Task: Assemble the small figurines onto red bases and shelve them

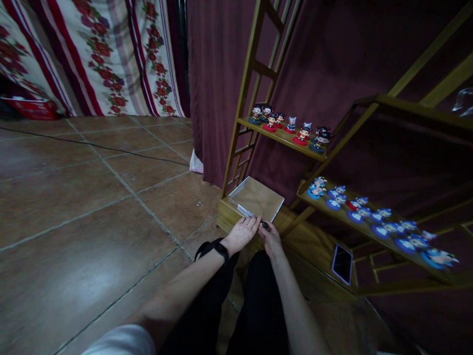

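In the head view both hands meet at the near edge of a shallow cardboard box (258, 195) with pale sides, lying on the low wooden shelf. A small figurine (264, 224) with a black top is pinched in my right hand (272, 238). My left hand (242, 233), wearing a black band at the wrist, has its fingers drawn together with the tips right beside the figurine. Those fingers and the near rim of the box hide whatever the left fingertips grip. Most of the figurine's body is covered by my fingers.
Several black-haired figurines (305, 133) stand on the upper shelf (284, 140). Several blue-and-white figurines (360, 213) line the right shelf (336, 212). A phone (342, 264) lies on the low shelf. A cable (129, 152) crosses the tiled floor, near a red basket (33, 108).
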A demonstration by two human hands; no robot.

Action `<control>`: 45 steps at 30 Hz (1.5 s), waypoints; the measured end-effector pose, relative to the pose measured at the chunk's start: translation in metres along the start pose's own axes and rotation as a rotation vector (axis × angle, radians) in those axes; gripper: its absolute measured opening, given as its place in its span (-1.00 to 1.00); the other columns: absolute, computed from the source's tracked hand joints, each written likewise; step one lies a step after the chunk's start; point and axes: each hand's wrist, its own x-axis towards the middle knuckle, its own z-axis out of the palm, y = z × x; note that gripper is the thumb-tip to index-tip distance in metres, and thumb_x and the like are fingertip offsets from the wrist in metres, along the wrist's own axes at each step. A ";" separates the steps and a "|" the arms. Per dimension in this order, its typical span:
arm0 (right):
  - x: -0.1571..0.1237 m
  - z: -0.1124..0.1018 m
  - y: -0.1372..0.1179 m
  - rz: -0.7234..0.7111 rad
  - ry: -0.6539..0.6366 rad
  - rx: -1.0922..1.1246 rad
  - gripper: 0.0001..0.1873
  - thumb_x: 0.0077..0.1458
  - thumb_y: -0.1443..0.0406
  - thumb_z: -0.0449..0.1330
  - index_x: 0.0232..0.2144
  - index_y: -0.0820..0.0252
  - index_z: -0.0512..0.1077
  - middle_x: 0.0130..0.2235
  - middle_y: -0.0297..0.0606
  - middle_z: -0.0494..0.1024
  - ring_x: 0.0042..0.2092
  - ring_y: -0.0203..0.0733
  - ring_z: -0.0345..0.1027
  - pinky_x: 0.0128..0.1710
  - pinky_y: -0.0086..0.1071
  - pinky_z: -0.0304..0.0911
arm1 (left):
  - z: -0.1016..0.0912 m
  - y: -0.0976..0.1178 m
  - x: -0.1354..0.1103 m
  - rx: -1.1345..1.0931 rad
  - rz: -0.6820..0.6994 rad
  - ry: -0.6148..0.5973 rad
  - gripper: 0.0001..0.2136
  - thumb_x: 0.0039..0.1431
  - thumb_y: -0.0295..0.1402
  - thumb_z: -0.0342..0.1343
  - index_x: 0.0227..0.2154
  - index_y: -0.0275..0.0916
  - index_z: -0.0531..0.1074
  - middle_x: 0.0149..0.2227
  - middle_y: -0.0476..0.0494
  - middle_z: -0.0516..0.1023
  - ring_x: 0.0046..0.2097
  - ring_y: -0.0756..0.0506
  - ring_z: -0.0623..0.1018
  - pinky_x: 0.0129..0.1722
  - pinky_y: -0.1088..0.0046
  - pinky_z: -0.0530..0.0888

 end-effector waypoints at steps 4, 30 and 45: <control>-0.007 0.003 -0.001 -0.002 -0.003 -0.037 -0.69 -0.35 0.31 0.36 -0.42 0.16 0.45 -0.41 -0.37 0.51 -0.35 -0.30 0.36 -0.31 -0.41 0.29 | 0.001 0.000 -0.004 -0.171 -0.041 -0.008 -0.56 0.18 -0.53 -0.25 0.14 -0.33 0.03 -0.04 -0.35 0.34 0.00 -0.15 0.37 -0.03 0.29 0.27; -0.012 0.018 0.004 0.083 0.026 0.184 -0.61 -0.39 0.31 0.37 -0.37 0.18 0.42 -0.33 -0.29 0.53 -0.29 -0.20 0.43 -0.23 -0.29 0.31 | 0.036 -0.018 0.004 -1.705 -0.767 0.146 -0.66 -0.27 -0.48 0.28 -0.33 -0.33 0.39 -0.46 -0.06 0.51 -0.41 -0.01 0.50 -0.33 0.46 0.42; -0.012 0.020 0.004 0.155 -0.013 0.157 -0.67 -0.27 0.23 0.32 -0.36 0.19 0.41 -0.43 -0.31 0.53 -0.42 -0.31 0.40 -0.33 -0.38 0.32 | 0.022 -0.019 -0.001 -1.922 -1.014 0.134 -0.87 -0.13 -0.56 0.21 -0.44 -0.36 0.42 -0.51 -0.12 0.52 -0.53 0.05 0.48 -0.52 0.59 0.39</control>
